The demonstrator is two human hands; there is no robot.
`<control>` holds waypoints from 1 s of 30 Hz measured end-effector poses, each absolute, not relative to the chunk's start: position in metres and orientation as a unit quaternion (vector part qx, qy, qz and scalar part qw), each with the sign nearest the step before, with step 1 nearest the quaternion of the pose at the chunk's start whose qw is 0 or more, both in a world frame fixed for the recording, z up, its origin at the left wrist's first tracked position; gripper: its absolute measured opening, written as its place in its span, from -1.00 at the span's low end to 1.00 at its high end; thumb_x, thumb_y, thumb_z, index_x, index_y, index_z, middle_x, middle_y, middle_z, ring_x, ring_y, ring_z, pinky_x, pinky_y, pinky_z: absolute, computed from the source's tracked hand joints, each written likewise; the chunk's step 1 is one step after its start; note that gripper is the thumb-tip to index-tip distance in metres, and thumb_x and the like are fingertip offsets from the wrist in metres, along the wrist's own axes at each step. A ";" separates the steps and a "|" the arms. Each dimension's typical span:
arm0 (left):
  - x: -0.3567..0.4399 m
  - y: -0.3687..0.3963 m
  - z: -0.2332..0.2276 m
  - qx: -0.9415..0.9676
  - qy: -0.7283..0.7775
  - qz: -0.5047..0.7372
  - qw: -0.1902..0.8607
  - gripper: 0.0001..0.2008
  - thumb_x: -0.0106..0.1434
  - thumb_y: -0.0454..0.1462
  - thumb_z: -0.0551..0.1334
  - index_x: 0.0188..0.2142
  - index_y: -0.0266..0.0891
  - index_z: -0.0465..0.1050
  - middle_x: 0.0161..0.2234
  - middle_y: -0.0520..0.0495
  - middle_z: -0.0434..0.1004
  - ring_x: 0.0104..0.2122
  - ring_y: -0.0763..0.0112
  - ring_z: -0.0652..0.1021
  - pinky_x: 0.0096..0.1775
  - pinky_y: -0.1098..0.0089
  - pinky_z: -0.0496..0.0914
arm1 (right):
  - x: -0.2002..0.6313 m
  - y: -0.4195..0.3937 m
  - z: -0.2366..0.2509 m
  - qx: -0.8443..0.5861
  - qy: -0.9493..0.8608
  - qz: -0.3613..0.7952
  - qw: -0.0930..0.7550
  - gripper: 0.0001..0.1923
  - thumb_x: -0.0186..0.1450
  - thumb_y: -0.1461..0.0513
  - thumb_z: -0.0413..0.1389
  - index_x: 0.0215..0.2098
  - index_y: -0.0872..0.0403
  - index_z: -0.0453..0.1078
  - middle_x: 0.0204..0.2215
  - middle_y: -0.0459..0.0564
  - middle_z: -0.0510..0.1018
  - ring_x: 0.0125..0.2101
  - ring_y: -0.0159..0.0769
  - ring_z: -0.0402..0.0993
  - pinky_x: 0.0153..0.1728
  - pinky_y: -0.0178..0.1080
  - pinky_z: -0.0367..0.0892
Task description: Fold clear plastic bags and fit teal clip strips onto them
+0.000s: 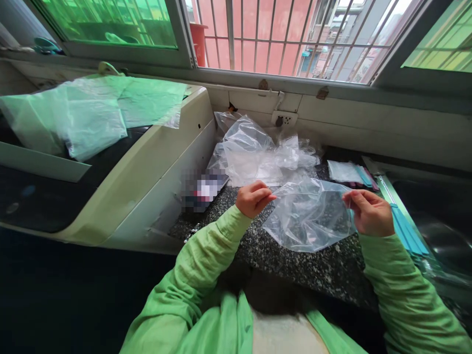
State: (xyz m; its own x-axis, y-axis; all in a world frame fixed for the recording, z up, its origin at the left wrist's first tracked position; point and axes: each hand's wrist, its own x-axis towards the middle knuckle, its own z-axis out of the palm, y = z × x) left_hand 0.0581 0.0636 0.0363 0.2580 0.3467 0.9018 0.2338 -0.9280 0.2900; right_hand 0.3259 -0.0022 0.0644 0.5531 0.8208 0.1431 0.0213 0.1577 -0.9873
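A clear plastic bag (pixel 311 214) hangs stretched between my two hands above the speckled dark countertop (pixel 295 265). My left hand (pixel 253 199) pinches its upper left corner between thumb and fingers. At the opposite upper corner, my right hand (pixel 370 211) is closed on the edge of the same bag. The bag looks thin and wrinkled, and no contents show through it. Just behind it lies a loose heap of clear plastic bags (pixel 250 152) against the wall.
On the left stands a large cream-coloured machine (pixel 158 167) with plastic sheets (pixel 92 110) draped over it. A blurred-out item (pixel 206 191) lies beside it. To the right are a small packet (pixel 344 172) and blue strips (pixel 407 228). A wall socket (pixel 284 118) sits below the barred window (pixel 280 39).
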 end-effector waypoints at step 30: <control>0.057 0.069 0.032 0.716 0.329 0.599 0.147 -0.67 0.22 -0.18 0.08 -0.64 -0.25 0.21 -0.67 0.09 0.13 -0.62 0.58 0.23 -0.53 0.51 0.17 | 0.335 -0.001 0.062 -0.542 -0.432 0.323 0.645 -0.61 -0.18 -0.09 0.26 -0.59 0.03 0.46 -0.63 -0.11 0.47 -0.60 -0.44 0.30 -0.55 -0.32 0.22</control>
State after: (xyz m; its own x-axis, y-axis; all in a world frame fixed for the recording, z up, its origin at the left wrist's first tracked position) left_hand 0.0565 0.0691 0.0320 0.0671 0.6460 0.7604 0.2947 -0.7409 0.6035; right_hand 0.3353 -0.0006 0.0619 0.4185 0.8842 0.2076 0.0522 0.2047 -0.9774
